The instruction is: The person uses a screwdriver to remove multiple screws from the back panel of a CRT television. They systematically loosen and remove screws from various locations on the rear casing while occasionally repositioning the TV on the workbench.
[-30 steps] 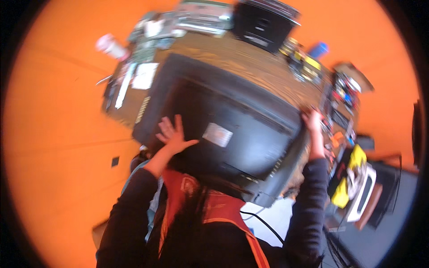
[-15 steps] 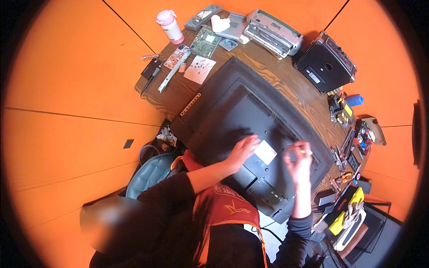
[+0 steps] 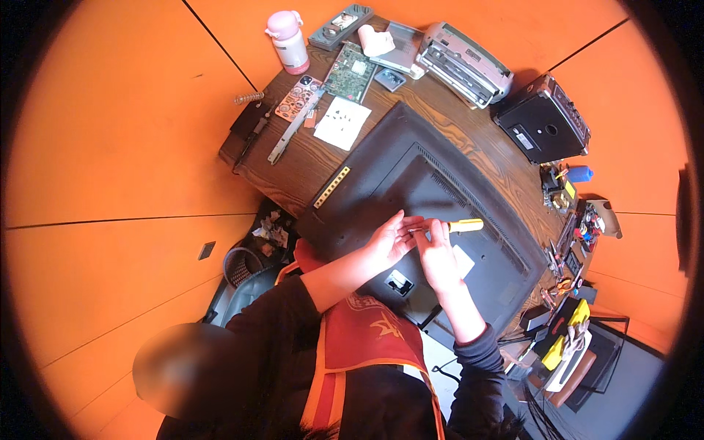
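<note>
A large black monitor [image 3: 411, 176] lies face down on the wooden table [image 3: 469, 139], with a white sticker [image 3: 463, 261] on its back. Above the back panel my right hand [image 3: 438, 258] grips a yellow-handled screwdriver [image 3: 465, 225], handle pointing right. My left hand [image 3: 391, 239] is right beside it, fingers spread, fingertips touching the screwdriver's metal shaft. Both hands hover over the middle of the monitor's back.
At the table's far end stand a pink bottle [image 3: 287, 40], a green circuit board [image 3: 350, 71], a white paper sheet [image 3: 342, 123], a grey machine [image 3: 466, 62] and a black box [image 3: 543, 128]. Small tools [image 3: 572, 220] crowd the right edge. A waste basket [image 3: 246, 268] stands by the table's near corner.
A second ago both hands held the tilted monitor by its sides. It now lies flat, and the hands have come together at its middle on the screwdriver.
</note>
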Demonstrator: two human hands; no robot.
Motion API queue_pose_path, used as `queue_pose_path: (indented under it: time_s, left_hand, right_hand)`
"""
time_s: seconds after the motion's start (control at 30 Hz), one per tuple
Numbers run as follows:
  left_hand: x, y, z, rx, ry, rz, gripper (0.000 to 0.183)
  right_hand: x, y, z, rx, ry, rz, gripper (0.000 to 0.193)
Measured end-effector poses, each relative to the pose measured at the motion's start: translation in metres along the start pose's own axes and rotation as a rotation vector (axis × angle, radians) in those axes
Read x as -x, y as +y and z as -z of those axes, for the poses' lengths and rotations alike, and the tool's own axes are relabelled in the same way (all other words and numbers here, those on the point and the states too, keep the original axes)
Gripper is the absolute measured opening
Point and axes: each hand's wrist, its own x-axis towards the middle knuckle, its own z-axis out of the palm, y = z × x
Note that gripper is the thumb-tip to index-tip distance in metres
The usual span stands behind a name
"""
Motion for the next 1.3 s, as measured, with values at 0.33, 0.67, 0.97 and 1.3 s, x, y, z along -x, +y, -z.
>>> queue_pose_path:
  time_s: [0.33, 0.67, 0.97, 1.3]
  left_hand:
    - [-0.072, 0.131, 0.040, 0.123, 0.110, -0.296, 0.036]
    - [-0.051, 0.221, 0.013, -0.755, 0.326, -0.460, 0.033]
    - [0.199, 0.086, -0.172, -0.856, -1.715, -0.879, 0.008]
    - [0.236, 0.039, -0.185, -0.616, -1.932, -0.586, 0.011]
  right_hand:
    - [0.029, -0.023, 0.011, -0.058, 0.455, -0.326, 0.009]
    - [0.102, -0.074, 0.013, -0.297, 0.422, -0.728, 0.008]
    - [0.100, -0.081, -0.005, -0.171, 0.422, -0.589, 0.010]
    - [0.105, -0.101, 0.006, -0.261, 0.484, -0.611, 0.008]
